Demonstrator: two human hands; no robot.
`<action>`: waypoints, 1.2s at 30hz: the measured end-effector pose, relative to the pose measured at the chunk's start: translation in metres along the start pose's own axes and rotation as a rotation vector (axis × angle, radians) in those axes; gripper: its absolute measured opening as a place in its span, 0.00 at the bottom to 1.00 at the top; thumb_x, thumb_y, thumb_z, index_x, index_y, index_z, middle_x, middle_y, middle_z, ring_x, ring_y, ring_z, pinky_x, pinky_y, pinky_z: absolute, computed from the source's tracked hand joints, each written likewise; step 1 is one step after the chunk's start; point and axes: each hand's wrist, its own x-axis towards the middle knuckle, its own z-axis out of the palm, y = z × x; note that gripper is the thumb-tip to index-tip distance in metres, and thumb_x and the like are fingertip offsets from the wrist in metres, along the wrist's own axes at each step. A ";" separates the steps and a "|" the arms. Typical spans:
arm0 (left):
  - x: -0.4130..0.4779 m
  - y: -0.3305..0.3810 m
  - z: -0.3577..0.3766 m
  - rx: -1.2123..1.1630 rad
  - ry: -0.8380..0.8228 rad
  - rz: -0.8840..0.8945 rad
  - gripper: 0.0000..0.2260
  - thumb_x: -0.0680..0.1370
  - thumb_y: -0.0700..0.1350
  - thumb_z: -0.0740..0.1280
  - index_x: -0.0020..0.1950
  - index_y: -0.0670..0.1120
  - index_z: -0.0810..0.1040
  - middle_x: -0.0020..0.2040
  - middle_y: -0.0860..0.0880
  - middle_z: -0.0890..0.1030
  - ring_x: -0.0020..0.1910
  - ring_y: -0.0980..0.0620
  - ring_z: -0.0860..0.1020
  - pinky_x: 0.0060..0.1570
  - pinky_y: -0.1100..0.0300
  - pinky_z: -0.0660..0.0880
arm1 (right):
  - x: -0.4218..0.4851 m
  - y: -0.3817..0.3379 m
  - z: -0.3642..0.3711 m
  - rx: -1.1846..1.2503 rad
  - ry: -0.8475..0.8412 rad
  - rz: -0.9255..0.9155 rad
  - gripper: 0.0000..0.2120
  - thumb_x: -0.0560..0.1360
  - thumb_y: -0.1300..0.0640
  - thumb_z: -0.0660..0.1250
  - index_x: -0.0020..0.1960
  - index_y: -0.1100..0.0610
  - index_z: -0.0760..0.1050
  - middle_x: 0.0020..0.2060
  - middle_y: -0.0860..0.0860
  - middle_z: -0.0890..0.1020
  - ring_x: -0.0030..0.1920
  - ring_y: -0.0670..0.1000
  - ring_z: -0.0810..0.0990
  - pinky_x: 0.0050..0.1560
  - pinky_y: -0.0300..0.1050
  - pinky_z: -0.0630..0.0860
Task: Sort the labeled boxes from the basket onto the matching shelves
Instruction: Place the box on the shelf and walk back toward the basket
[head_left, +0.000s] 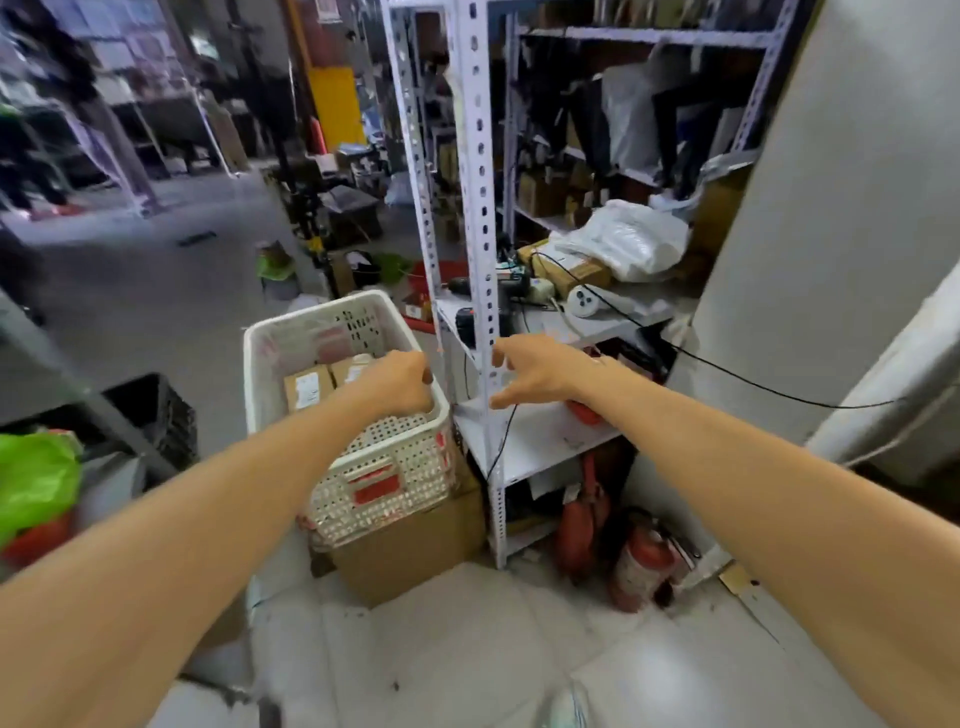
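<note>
Boxes (309, 389) lie in the basket (260, 364), just at nine o'clock from your left hand (397, 384), the nearer one. Its fingers curl downward; whether they hold anything cannot be told. Your right hand (540, 371), at three o'clock, is spread and empty.

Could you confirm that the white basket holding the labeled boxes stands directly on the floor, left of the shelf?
Not quite: the white basket rests on a cardboard box, not the floor. The head view shows it, labeled boxes inside, left of the shelf.
</note>
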 end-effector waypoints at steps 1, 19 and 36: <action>-0.007 -0.018 0.001 0.003 0.005 -0.044 0.10 0.74 0.44 0.68 0.53 0.43 0.75 0.51 0.43 0.80 0.47 0.44 0.78 0.46 0.52 0.76 | 0.013 -0.016 0.005 -0.012 -0.018 -0.034 0.25 0.72 0.47 0.72 0.60 0.62 0.71 0.55 0.57 0.77 0.54 0.58 0.76 0.54 0.53 0.75; 0.087 -0.192 -0.032 -0.131 0.067 -0.350 0.16 0.75 0.43 0.67 0.62 0.43 0.74 0.58 0.45 0.79 0.55 0.46 0.77 0.52 0.53 0.75 | 0.274 -0.074 0.018 -0.161 -0.173 -0.250 0.27 0.67 0.45 0.75 0.59 0.59 0.73 0.55 0.56 0.80 0.53 0.57 0.78 0.56 0.55 0.76; 0.241 -0.335 0.005 -0.245 -0.089 -0.407 0.13 0.74 0.43 0.65 0.58 0.45 0.75 0.53 0.45 0.79 0.49 0.46 0.76 0.49 0.55 0.75 | 0.486 -0.081 0.066 -0.158 -0.386 -0.249 0.32 0.71 0.47 0.73 0.68 0.62 0.68 0.65 0.57 0.74 0.63 0.57 0.73 0.62 0.51 0.73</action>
